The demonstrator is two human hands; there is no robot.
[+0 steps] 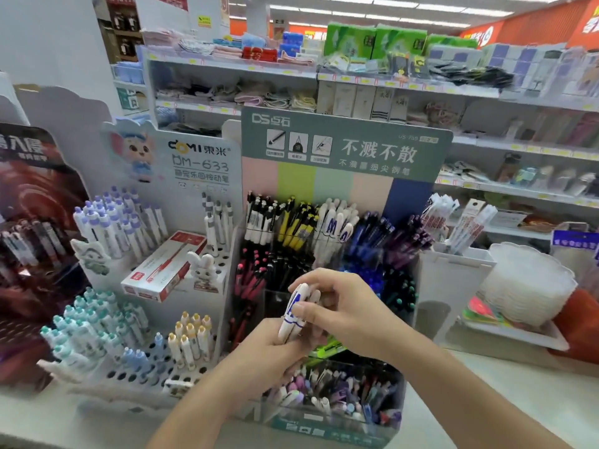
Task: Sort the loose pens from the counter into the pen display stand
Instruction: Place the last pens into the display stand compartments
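A small bunch of white pens with blue lettering (293, 314) is held upright in front of the tiered pen display stand (340, 157). My left hand (274, 351) grips the bunch from below. My right hand (337, 306) pinches its upper part with thumb and fingers. Matching white and blue pens (334, 222) stand in a top-row compartment of the stand, between yellow-black pens and blue pens. Red, black, blue and teal pens fill the middle row. Mixed pastel pens (334, 393) fill the clear front bin below my hands.
A white peg-hole stand (152, 367) with purple, teal and yellow capped pens sits on the left, with a red and white pen box (165, 265) lying on it. A stack of white trays (525, 283) sits on the right. Store shelves run behind.
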